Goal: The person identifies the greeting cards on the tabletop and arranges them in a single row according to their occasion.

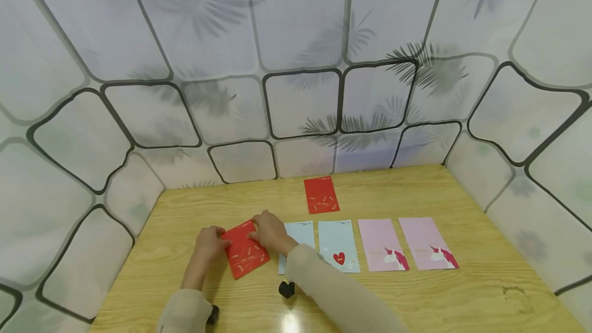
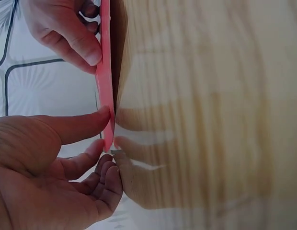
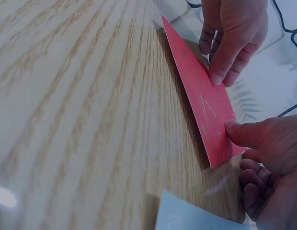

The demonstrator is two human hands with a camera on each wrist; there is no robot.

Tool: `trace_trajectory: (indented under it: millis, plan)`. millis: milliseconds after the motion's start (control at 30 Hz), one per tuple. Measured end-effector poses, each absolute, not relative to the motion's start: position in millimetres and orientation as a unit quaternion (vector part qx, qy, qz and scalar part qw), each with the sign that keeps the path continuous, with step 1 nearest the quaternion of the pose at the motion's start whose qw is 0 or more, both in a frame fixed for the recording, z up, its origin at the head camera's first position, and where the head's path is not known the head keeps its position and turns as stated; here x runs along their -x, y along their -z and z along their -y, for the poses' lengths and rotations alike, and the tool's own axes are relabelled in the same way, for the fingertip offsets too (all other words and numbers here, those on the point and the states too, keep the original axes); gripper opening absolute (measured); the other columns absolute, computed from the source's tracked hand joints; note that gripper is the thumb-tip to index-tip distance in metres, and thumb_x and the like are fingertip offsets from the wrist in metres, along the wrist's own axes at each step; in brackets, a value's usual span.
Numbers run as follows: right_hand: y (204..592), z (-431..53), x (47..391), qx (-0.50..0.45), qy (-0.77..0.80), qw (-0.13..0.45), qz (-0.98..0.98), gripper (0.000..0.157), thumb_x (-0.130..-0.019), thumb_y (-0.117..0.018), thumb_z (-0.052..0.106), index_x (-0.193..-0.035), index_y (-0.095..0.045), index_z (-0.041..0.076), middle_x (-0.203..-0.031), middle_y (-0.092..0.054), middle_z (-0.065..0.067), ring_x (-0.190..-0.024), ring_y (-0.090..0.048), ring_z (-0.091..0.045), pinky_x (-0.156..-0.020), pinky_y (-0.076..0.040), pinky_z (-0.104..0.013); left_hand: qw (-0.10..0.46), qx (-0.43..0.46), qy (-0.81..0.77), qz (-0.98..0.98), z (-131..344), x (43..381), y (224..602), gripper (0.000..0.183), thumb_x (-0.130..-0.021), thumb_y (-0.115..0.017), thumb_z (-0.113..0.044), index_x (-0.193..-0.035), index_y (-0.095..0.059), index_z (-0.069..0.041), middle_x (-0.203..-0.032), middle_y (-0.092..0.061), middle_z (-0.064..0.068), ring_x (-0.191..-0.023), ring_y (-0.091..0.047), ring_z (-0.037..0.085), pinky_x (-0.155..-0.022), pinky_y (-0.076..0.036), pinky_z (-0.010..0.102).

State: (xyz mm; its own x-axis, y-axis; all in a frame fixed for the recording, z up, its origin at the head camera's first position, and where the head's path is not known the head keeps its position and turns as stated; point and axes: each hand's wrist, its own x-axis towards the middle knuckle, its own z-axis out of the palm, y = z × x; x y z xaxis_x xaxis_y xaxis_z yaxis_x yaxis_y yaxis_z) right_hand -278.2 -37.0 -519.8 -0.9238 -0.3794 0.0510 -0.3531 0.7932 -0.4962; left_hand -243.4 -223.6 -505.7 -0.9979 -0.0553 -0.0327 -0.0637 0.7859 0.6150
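Observation:
Both hands hold one red envelope-like card (image 1: 246, 252) with a pale printed pattern, tilted a little above the wooden table. My left hand (image 1: 210, 244) pinches its left edge, thumb on the front face. At the upper right corner, my right hand (image 1: 272, 231) pinches it between thumb and fingers. In the left wrist view the red card (image 2: 105, 81) appears nearly edge-on, apart from the tabletop along its near side. The right wrist view shows the left thumb (image 3: 216, 76) and the right thumb (image 3: 232, 130) on the printed face. A light blue card (image 1: 298, 230) lies partly under the right forearm.
Another red card (image 1: 321, 195) lies farther back on the table (image 1: 490, 251). To the right, a light blue card with a heart (image 1: 337, 238) and two pink unicorn cards (image 1: 379, 240) lie in a row. Patterned fabric walls (image 1: 305, 107) border the back and sides.

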Motion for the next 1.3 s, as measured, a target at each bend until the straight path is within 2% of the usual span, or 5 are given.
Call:
trace_trajectory:
  millis: [200,433,667,967,1300]
  plan:
    - [520,35,278,0.187,0.296,0.025,-0.936,0.040,-0.093,-0.080,0.026,-0.128,-0.072,0.007,-0.096,-0.062,-0.002,-0.082,-0.053,-0.012,-0.070,-0.047,-0.024,0.018,0.052,-0.357,-0.932,223,241,507,0.037,-0.084,-0.078,-0.002,-0.108,-0.052,0.009,-0.101,-0.062,0.026,-0.091,-0.059,0.037,-0.084,-0.050,0.050]
    - [520,30,282,0.168,0.460,0.035,-0.871,0.036,-0.096,-0.075,0.017,-0.130,-0.069,0.006,-0.096,-0.069,-0.004,-0.078,-0.061,-0.012,-0.068,-0.052,-0.026,-0.052,0.034,-0.385,-0.921,224,239,500,0.022,-0.091,-0.072,0.003,-0.108,-0.058,0.008,-0.099,-0.066,0.024,-0.090,-0.064,0.037,-0.074,-0.055,0.043]
    - [502,21,284,0.155,0.540,-0.013,-0.827,0.019,-0.096,-0.076,0.020,-0.110,-0.073,0.007,-0.092,-0.069,0.000,-0.079,-0.061,-0.009,-0.069,-0.052,-0.025,-0.057,0.020,-0.418,-0.906,223,242,467,0.025,-0.097,-0.071,-0.004,-0.118,-0.063,0.008,-0.106,-0.066,0.024,-0.098,-0.065,0.037,-0.072,-0.057,0.033]
    - [479,1,278,0.161,0.621,-0.034,-0.767,0.015,-0.097,-0.075,0.019,-0.098,-0.071,0.004,-0.078,-0.069,-0.008,-0.079,-0.066,-0.047,-0.053,-0.044,-0.022,-0.036,0.000,-0.481,-0.876,210,242,438,0.035,-0.098,-0.071,-0.007,-0.129,-0.064,0.008,-0.115,-0.068,0.024,-0.108,-0.066,0.036,-0.082,-0.060,0.035]
    - [479,-16,268,0.156,0.633,-0.025,-0.758,0.015,-0.095,-0.077,0.018,-0.100,-0.074,0.004,-0.080,-0.074,-0.009,-0.076,-0.066,-0.047,-0.057,-0.052,-0.026,-0.015,0.004,-0.490,-0.871,201,240,434,0.035,-0.102,-0.068,-0.016,-0.131,-0.067,0.003,-0.113,-0.070,0.018,-0.099,-0.067,0.026,-0.088,-0.058,0.044]
